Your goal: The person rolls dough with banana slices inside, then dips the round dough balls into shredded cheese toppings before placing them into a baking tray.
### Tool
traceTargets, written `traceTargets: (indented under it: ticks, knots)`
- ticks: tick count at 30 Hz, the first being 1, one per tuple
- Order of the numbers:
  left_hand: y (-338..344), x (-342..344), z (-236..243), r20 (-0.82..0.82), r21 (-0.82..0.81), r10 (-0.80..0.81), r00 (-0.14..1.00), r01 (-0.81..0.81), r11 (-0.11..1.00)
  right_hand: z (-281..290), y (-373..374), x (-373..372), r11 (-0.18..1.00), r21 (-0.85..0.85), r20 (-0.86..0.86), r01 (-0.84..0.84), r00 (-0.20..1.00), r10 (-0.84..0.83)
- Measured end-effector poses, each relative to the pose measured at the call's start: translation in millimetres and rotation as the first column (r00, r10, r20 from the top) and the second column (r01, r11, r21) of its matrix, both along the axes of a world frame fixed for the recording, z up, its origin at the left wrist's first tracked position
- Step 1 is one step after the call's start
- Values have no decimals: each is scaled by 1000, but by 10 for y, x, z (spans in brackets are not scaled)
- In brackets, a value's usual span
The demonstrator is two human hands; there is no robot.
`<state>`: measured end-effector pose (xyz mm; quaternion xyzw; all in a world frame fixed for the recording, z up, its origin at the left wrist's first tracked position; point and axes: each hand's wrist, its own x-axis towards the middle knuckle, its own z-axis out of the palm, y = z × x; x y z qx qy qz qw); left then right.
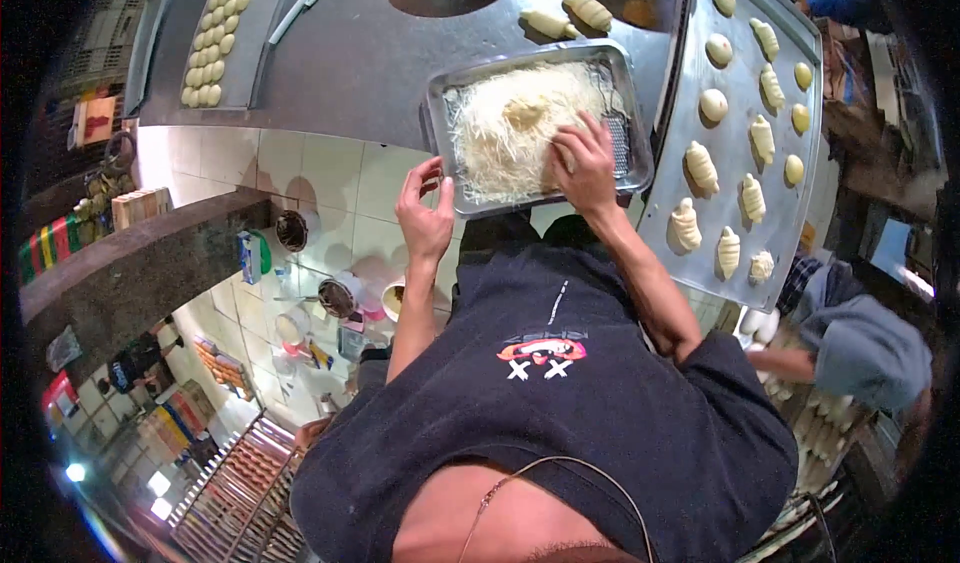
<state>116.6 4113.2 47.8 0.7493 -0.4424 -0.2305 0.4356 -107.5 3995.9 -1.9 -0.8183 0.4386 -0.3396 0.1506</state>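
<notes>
A rectangular metal tray (440,123) holds a heap of pale shredded cheese (490,148), with a small dough piece (523,113) coated in shreds on top. My right hand (585,163) reaches over the right part of the heap, palm down, fingers bent and slightly spread, its fingertips at the shreds. What lies beneath the palm is hidden. At the tray's left edge is my left hand (426,208), loosely curled with thumb and fingers apart. It is close beside the rim; whether it touches the metal is hard to tell.
On the right, a large baking sheet (735,148) carries several rolled and round dough pieces. Two dough rolls (588,12) lie beyond the tray on the steel table (390,73). Small dough balls (215,38) fill a far-left pan. Another person's arm (785,365) shows at lower right.
</notes>
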Motion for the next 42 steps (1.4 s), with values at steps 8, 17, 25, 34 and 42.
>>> traceTargets:
  ticks: [8,17,25,34,42]
  knots:
    - [-386,269,26,-104,-82,-61,993,52,995,192,-604,655,960,236,-187,-148,963,194]
    - [-229,402,-232,-145,-3,-49,988,49,999,286,-97,67,956,266,58,123,988,-144]
    - [-1002,31,92,-162,-126,-360,919,343,931,217,-112,169,997,-6,-132,-83,988,81]
    - [-1542,-291,492,147,-78,-819,554,832,549,204,-455,-318,390,665,705,-637,362,-610]
    - [-1675,-603,805,265,46,-865,427,890,454,270,-277,-131,351,324,771,-879,31,-636]
